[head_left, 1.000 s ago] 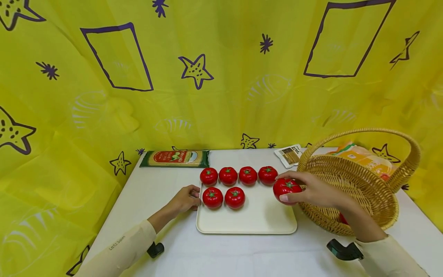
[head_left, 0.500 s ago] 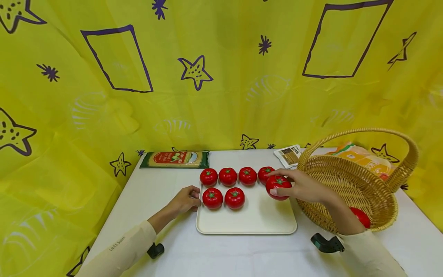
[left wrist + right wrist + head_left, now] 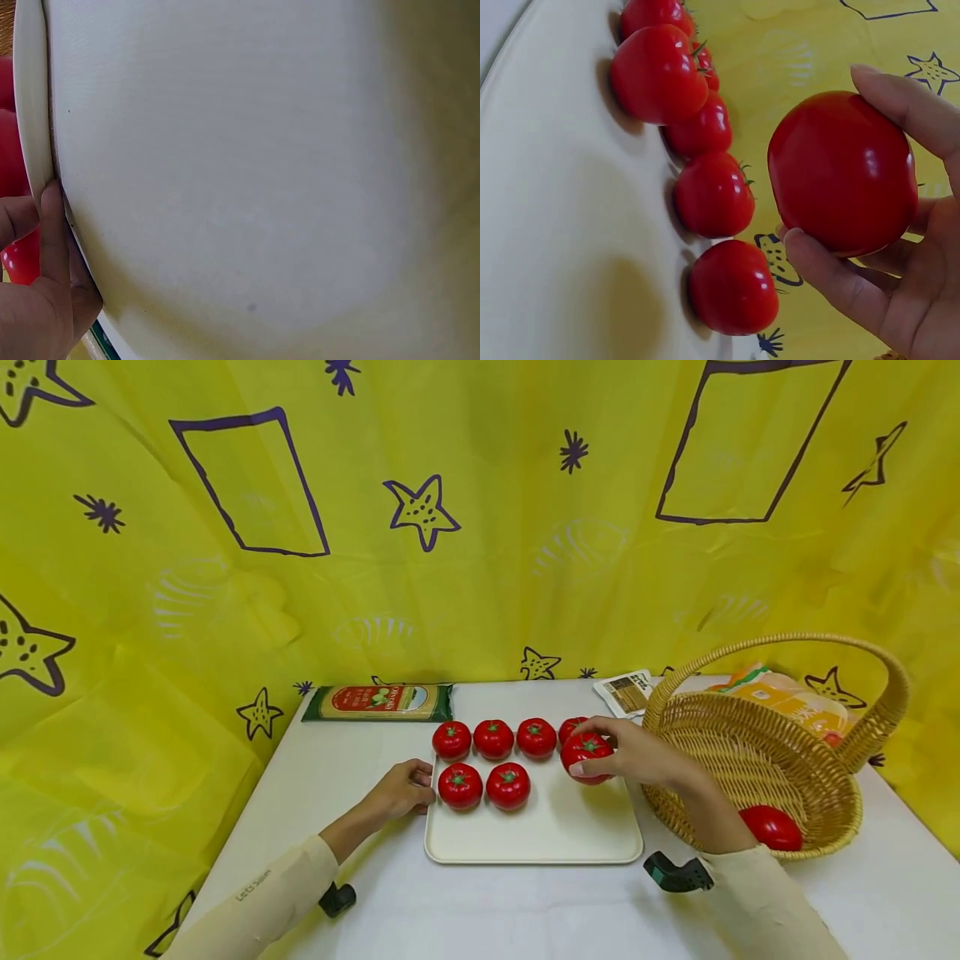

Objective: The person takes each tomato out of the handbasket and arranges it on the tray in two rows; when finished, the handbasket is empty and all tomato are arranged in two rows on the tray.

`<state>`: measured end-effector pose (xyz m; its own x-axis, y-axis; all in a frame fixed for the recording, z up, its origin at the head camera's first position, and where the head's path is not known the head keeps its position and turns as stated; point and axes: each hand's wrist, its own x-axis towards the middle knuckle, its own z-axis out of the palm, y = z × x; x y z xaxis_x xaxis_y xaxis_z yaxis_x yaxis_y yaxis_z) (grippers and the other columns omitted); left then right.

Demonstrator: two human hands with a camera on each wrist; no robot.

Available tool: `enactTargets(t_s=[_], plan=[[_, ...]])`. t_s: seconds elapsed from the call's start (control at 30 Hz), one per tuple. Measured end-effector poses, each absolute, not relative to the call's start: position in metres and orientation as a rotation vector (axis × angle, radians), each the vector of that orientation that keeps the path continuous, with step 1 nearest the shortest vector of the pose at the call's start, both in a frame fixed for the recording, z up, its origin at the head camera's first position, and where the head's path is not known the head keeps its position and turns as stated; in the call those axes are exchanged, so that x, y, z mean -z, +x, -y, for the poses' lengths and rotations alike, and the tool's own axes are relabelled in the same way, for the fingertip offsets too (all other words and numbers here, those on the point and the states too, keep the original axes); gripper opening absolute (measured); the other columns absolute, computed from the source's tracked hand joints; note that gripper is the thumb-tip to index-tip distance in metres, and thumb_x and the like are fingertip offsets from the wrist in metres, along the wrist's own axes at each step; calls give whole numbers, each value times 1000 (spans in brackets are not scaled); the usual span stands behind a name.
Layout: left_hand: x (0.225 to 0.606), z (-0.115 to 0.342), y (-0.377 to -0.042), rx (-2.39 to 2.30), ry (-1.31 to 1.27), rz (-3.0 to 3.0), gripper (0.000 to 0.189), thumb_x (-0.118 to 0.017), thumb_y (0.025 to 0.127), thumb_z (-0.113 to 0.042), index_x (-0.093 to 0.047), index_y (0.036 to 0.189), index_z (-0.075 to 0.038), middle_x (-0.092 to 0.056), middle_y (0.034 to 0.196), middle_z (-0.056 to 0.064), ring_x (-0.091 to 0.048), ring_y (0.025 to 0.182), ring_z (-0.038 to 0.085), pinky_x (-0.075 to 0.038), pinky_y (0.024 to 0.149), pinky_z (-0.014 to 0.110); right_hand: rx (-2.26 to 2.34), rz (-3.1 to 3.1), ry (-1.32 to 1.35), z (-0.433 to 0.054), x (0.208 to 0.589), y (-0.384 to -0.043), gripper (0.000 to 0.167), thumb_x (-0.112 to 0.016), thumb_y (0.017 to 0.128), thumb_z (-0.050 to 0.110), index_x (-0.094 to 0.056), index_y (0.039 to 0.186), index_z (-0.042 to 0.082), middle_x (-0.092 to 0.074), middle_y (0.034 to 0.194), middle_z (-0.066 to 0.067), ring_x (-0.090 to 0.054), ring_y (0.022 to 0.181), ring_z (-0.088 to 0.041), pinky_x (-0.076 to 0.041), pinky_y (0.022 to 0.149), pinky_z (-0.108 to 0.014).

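Note:
My right hand (image 3: 637, 750) grips a red tomato (image 3: 587, 757) with a green calyx, fingers and thumb around its sides. In the right wrist view this held tomato (image 3: 844, 172) hangs above the tray, apart from the others. Below it is a cream tray (image 3: 540, 843). Several tomatoes form a back row (image 3: 493, 740), its right end partly hidden by the held one. Two more (image 3: 461, 786) sit in front at the left. My left hand (image 3: 405, 789) holds the tray's left edge; in the left wrist view its fingers (image 3: 52, 232) lie against the rim (image 3: 34, 112).
A wicker basket (image 3: 750, 760) with a tall handle stands right of the tray, a red tomato (image 3: 772, 828) inside. Behind are a green packet (image 3: 378, 702), a small white packet (image 3: 627, 693) and an orange bag (image 3: 787, 697). A yellow patterned cloth (image 3: 480, 593) hangs at the back.
My right hand has carried the tomato leftward from the tray's right edge, over the tray, in front of the back row. The tomato in the basket shows more now. My left hand has stayed put.

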<state>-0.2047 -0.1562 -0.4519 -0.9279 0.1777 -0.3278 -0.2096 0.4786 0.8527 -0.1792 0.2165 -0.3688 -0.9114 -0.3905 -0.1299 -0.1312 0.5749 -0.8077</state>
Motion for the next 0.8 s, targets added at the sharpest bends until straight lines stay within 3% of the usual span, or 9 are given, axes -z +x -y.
enactTargets(t_s=[0.4,0.8], plan=[[452,157,-205,-1432,-34,-2349,45,-68,82,5,-55,124,5,-55,101,12,-58,83,20,-62,68,31,1350,-2458,-454,-200,384,-189,47,-79,85,26,-61,126,9,-59,124,-17,-55,112,-32,-56,86,-34],[451,157,-205,-1425,-20,-2351,45,-67,82,5,-55,126,5,-55,101,13,-58,83,21,-61,69,31,1232,-2515,-464,-196,395,-193,56,-84,80,28,-62,129,10,-55,130,-20,-57,111,-33,-57,88,-39]])
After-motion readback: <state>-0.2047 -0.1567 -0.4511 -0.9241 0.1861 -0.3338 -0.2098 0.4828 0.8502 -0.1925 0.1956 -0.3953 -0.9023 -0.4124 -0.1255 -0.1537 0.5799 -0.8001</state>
